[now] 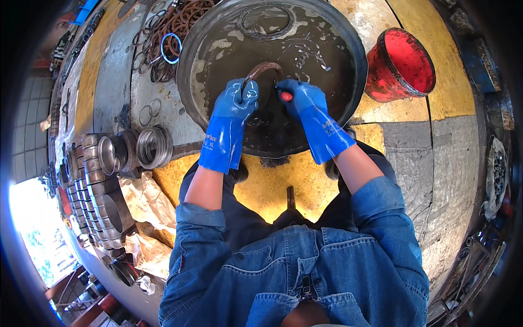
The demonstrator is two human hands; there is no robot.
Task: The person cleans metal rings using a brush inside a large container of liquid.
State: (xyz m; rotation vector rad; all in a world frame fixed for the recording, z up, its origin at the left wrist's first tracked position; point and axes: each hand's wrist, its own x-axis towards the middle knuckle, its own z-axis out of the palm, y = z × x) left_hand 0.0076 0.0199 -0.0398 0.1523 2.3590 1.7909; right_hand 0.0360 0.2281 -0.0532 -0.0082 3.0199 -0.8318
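A large round basin [359,68] of murky dark liquid stands in front of me. Over its near half, my left hand [237,98], in a blue rubber glove, is closed round a brown ring [263,66]. The ring arches up between my hands, and its lower part is hidden. My right hand [305,98], gloved alike, is closed on a tool with a red handle end [286,96]. Fingers hide most of that tool, so I cannot tell its kind. Its dark tip seems near the ring's right side; whether they touch is unclear.
A red bucket [376,68] leans at the basin's right. Beyond its left rim lies a heap of brown rings [188,19]. Nearer left are a stack of silvery rings [154,148], rows of metal cylinders [98,188] and crumpled brown paper [146,199].
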